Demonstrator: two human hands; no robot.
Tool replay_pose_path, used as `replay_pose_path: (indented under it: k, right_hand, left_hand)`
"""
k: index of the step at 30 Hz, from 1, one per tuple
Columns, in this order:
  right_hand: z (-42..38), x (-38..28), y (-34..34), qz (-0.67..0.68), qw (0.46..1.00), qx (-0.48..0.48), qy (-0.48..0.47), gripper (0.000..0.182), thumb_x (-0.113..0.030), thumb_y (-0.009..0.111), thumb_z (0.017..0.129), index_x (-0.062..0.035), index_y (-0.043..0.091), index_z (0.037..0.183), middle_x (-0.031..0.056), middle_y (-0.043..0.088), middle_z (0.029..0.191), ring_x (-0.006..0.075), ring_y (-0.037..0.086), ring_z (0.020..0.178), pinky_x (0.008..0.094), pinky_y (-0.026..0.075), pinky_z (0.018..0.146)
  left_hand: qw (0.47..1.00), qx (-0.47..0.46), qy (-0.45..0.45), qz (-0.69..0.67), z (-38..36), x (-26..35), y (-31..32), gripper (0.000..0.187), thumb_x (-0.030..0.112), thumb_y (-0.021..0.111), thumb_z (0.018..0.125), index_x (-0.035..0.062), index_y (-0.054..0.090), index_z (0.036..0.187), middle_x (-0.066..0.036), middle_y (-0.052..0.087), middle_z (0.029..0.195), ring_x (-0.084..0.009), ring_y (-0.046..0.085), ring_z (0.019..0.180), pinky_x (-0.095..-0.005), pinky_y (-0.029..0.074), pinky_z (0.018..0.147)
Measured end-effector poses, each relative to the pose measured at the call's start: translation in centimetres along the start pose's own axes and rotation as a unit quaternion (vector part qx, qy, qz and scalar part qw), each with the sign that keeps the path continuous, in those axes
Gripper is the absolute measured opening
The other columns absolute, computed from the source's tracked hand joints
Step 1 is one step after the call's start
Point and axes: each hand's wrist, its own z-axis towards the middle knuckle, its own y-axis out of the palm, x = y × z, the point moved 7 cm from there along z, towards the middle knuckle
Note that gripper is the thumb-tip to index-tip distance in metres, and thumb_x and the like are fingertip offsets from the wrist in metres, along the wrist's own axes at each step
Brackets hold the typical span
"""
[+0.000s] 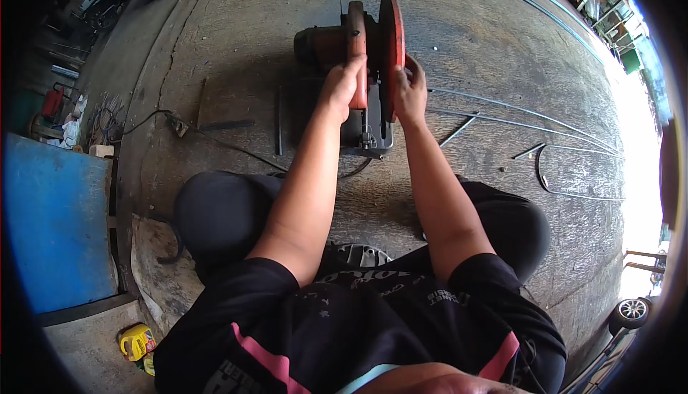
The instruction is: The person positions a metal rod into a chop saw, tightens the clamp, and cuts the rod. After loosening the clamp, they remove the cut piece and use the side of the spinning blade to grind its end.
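A red and black cut-off saw (pixel 326 43) stands on the floor in front of my crossed legs, its big round red disc (pixel 393 36) upright and edge-on to me. My left hand (pixel 342 87) is closed on the saw's red handle (pixel 356 25). On the right side of the disc, my right hand (pixel 411 92) holds its lower part, with curled fingers partly hidden behind it. Below both hands lies the saw's dark base (pixel 351 132) with a clamp screw (pixel 366 138) near its front.
Bent metal rods (pixel 530 107) and short cut pieces lie on the right of the worn floor. A black cable (pixel 236 152) runs off to the left. At left stands a blue panel (pixel 57 222), with a yellow container (pixel 136 342) below it. A wheel (pixel 633 310) shows at lower right.
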Motion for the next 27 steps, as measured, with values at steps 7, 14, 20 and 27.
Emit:
replay_pose_path:
  k: [7, 14, 20, 27]
  right_hand:
    - [0.0, -2.3, -0.1, -0.109, 0.993, -0.011, -0.055, 0.049, -0.030, 0.056, 0.092, -0.0066, 0.045, 0.134, 0.0165, 0.054, 0.119, 0.0321, 0.053, 0.113, 0.0378, 0.042, 0.094]
    - [3.5, -5.3, 0.6, -0.179, 0.983, -0.005, -0.045, 0.051, -0.034, 0.051, 0.093, -0.0059, 0.044, 0.136, 0.0188, 0.054, 0.119, 0.0357, 0.052, 0.112, 0.0404, 0.041, 0.094]
    - [8.4, -8.0, 2.0, -0.194, 0.977, 0.001, -0.089, 0.053, -0.037, 0.044, 0.094, -0.0021, 0.045, 0.134, 0.0262, 0.054, 0.117, 0.0413, 0.051, 0.111, 0.0433, 0.040, 0.096]
    - [14.9, -9.9, 4.2, -0.269, 0.956, 0.012, -0.121, 0.050, -0.032, 0.047, 0.090, -0.0027, 0.046, 0.130, 0.0280, 0.057, 0.114, 0.0441, 0.053, 0.108, 0.0462, 0.043, 0.094]
  left_hand:
    - [0.990, 0.003, 0.013, 0.140, 0.3, 1.5, 1.2, 0.044, 0.033, 0.065, 0.086, -0.0030, 0.055, 0.110, -0.012, 0.061, 0.089, -0.0210, 0.066, 0.075, -0.0312, 0.055, 0.058]
    - [0.988, -0.010, -0.023, 0.152, 2.8, 6.0, 2.9, 0.042, 0.031, 0.065, 0.086, -0.0045, 0.054, 0.104, -0.015, 0.062, 0.079, -0.0229, 0.064, 0.062, -0.0344, 0.055, 0.053]
    - [0.985, -0.042, 0.005, 0.168, 6.5, 11.4, 5.4, 0.034, 0.028, 0.066, 0.084, 0.0016, 0.050, 0.099, -0.006, 0.053, 0.082, -0.0193, 0.062, 0.060, -0.0332, 0.055, 0.053]
    - [0.958, -0.074, -0.138, 0.238, 15.0, 14.5, 6.2, 0.046, 0.037, 0.055, 0.087, -0.0020, 0.052, 0.111, -0.018, 0.060, 0.088, -0.0324, 0.059, 0.076, -0.0496, 0.050, 0.066]
